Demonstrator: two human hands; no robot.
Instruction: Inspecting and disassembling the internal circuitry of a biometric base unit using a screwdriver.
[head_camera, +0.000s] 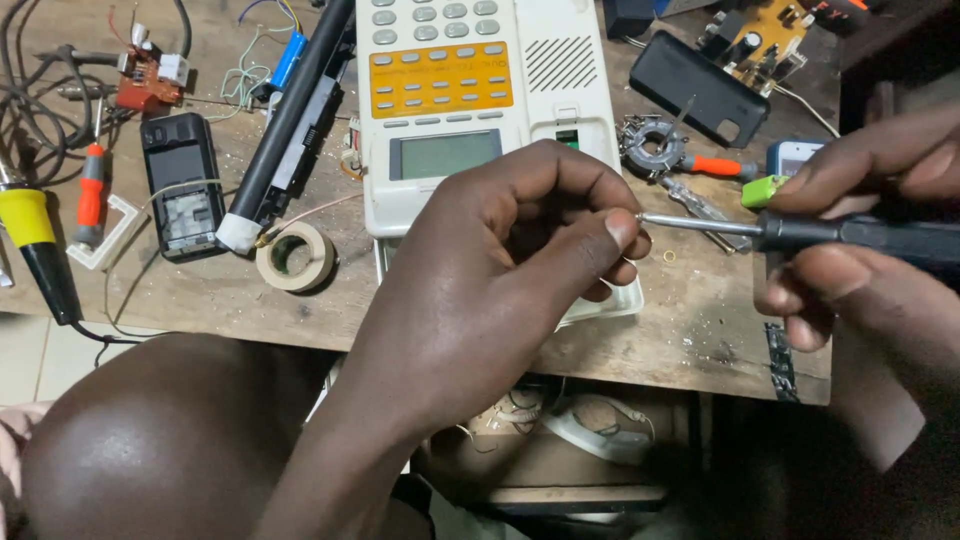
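Both hands meet over the phone (470, 110): left hand (520, 250) pinches at the screwdriver (800, 232) tip, right hand (870, 230) grips its handle. Phone casing looks closed; whether any screw is out, I cannot tell.

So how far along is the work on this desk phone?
Done: hard to tell; the desk phone lies face up on the bench, casing apparently closed. In hand: the right hand holds a screwdriver, its tip at the left hand's fingertips, which seem to pinch something too small to see. Left: any opening of the phone; nothing of its insides shows.
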